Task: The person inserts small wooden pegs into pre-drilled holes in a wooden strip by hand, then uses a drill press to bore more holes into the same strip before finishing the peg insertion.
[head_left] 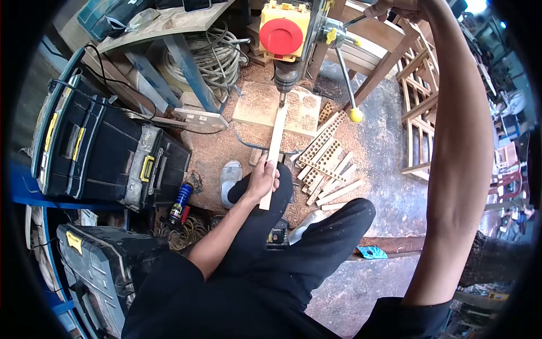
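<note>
My left hand [262, 179] is wrapped round a long pale wooden strip [276, 135]. The strip's far end lies under the chuck of a drill press [287, 76], with the bit right at the wood. Beneath it is a thick wooden board [251, 107] strewn with shavings and marked by round bored patches. Up at the top edge, my right hand [398, 8] is closed round a lever [354, 21] of the press's feed handle; part of that hand is cut off by the frame. Another lever with a yellow knob [355, 115] points down. A big red button [280, 36] sits on the yellow switch box.
Several drilled wooden strips [324, 164] lie piled on the floor right of the board, among sawdust. Black toolboxes [107, 141] stand at left, near a blue spray can [181, 199]. Coiled hose [209, 62] hangs under a bench [164, 25]. Wooden frames [419, 101] lean at right.
</note>
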The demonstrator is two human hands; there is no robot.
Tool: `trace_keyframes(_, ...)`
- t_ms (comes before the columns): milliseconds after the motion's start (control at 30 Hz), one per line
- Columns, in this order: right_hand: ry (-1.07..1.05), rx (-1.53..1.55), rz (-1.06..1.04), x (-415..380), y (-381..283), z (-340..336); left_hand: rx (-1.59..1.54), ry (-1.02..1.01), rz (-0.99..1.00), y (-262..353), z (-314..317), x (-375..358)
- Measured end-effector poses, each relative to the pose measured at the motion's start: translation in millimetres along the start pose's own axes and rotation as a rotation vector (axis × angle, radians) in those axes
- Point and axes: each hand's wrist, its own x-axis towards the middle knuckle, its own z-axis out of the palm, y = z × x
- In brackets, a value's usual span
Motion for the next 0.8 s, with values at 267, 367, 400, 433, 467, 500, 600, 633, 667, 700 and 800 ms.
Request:
trace_keyframes(267, -0.112, 0.393, -0.254, 58.6, 52.0, 21.0, 0.039, 0.013, -0.026, 20.1, -2.2, -5.9)
trace_keyframes(367, -0.024, 0.205, 0.005, 61.2, 44.1, 19.1, 0.041, 0.008, 0.043, 1.4, -3.3, -3.5)
trace_keyframes(400, -0.035, 0.231, 0.013, 61.7, 45.9, 19.9, 0.043, 0.009, 0.056, -2.6, -3.5, -5.2)
trace_keyframes(433, -0.046, 0.258, 0.022, 61.8, 47.2, 20.6, 0.030, 0.006, 0.065, -5.8, -4.7, -4.5)
trace_keyframes(467, -0.107, 0.383, -0.074, 55.2, 52.5, 16.1, 0.022, 0.002, 0.066, -7.8, -7.7, -2.8)
trace_keyframes(500, -0.124, 0.386, -0.045, 43.7, 39.6, 14.1, 0.012, -0.005, 0.077, -9.8, -9.1, -2.0)
trace_keyframes(600, -0.099, 0.288, 0.032, 26.1, 22.9, 8.7, 0.027, -0.030, 0.062, -6.8, -12.8, -0.9)
trace_keyframes(633, -0.078, 0.261, 0.020, 32.0, 32.1, 10.9, 0.055, -0.034, 0.054, -3.4, -13.9, -2.7)
trace_keyframes(667, -0.051, 0.234, 0.000, 30.7, 26.8, 13.0, 0.052, -0.040, 0.055, -3.4, -14.9, -3.2)
trace_keyframes(700, 0.043, -0.035, -0.042, 22.5, 25.6, 11.6, 0.048, -0.044, 0.064, -6.3, -15.9, -2.0)
trace_keyframes(800, 0.201, 0.070, -0.175, 34.1, 40.4, 33.7, 0.033, -0.041, 0.103, -13.1, -18.1, 2.2)
